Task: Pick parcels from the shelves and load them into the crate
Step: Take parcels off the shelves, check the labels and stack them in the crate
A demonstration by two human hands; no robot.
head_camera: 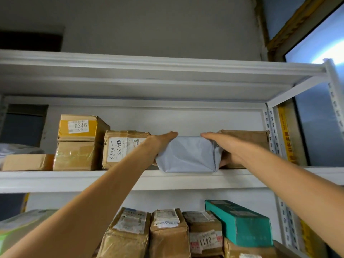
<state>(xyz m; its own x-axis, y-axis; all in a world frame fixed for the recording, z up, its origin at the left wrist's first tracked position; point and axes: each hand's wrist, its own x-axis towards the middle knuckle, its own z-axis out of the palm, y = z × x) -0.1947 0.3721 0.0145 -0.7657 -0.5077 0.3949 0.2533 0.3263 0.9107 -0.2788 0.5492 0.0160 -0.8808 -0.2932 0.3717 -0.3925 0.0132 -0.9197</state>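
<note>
Both hands clasped a grey parcel (188,155) standing at the near edge of the upper shelf (74,179). The left hand (160,144) wrapped its left end, fingers laid over the top. The right hand (223,146) held its right end, thumb hooked round the side. The parcel sat between a taped box (121,148) on its left and a brown box (249,140) on its right.

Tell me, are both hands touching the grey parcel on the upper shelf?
Touching. Head view: the left hand and right hand clasp opposite ends of the grey parcel, with no gap visible.
</note>
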